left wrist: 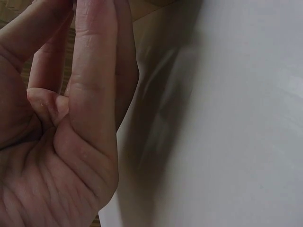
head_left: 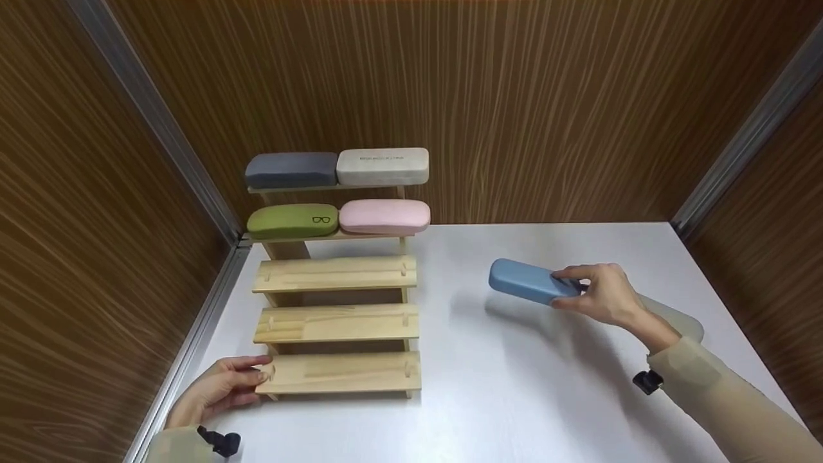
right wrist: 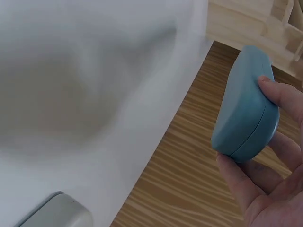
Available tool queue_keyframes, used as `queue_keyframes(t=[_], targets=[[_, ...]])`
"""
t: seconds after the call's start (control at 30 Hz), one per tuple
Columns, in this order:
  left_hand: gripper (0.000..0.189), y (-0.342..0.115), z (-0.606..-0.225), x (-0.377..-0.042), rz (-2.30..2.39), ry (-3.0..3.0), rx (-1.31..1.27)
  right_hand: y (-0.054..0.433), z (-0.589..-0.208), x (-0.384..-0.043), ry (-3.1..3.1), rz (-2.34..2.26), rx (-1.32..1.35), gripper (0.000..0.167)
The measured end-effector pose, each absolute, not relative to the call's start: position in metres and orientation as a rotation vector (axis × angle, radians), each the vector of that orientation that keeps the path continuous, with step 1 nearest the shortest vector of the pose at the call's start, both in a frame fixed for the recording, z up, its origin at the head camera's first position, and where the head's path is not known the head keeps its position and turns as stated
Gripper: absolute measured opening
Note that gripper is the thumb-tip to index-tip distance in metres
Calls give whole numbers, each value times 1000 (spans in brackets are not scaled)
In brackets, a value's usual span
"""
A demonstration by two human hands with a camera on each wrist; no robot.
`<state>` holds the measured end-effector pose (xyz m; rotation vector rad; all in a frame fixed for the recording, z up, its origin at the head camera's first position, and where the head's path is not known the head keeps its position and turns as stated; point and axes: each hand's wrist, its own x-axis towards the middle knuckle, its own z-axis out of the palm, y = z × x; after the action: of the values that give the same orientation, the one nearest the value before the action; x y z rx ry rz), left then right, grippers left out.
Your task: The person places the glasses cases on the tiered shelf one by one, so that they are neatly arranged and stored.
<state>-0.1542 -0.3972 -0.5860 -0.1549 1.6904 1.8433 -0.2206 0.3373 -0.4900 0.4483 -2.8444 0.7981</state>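
Note:
A wooden stepped rack [head_left: 337, 325] stands at the table's left. Its top step carries a dark grey case [head_left: 290, 170] and a beige case [head_left: 383, 166]. On the step below lie a green case [head_left: 292, 220] and a pink case [head_left: 384, 216]. The three lower steps are bare. My left hand [head_left: 257, 374] holds the left end of the bottom step between thumb and fingers. My right hand [head_left: 566, 289] grips one end of a blue glasses case [head_left: 524, 280], lifted a little above the table to the rack's right. The right wrist view shows this blue case [right wrist: 244, 104] closed, pinched between thumb and fingers.
A pale grey case [head_left: 683, 320] lies on the white table [head_left: 514, 399] behind my right forearm, and its end [right wrist: 57, 213] shows in the right wrist view. Brown wood-grain walls enclose the table at the back and both sides.

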Motion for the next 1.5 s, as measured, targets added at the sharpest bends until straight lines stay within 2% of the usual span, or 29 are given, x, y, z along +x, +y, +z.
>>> queue_keyframes(t=[0.57, 1.5], targets=[[34, -396, -585, -153, 1824, 1725, -169, 289, -465, -202, -2766, 853, 611, 49], [35, -396, -585, -153, 1858, 1679, -163, 210, -437, -199, -2685, 1041, 993, 48]])
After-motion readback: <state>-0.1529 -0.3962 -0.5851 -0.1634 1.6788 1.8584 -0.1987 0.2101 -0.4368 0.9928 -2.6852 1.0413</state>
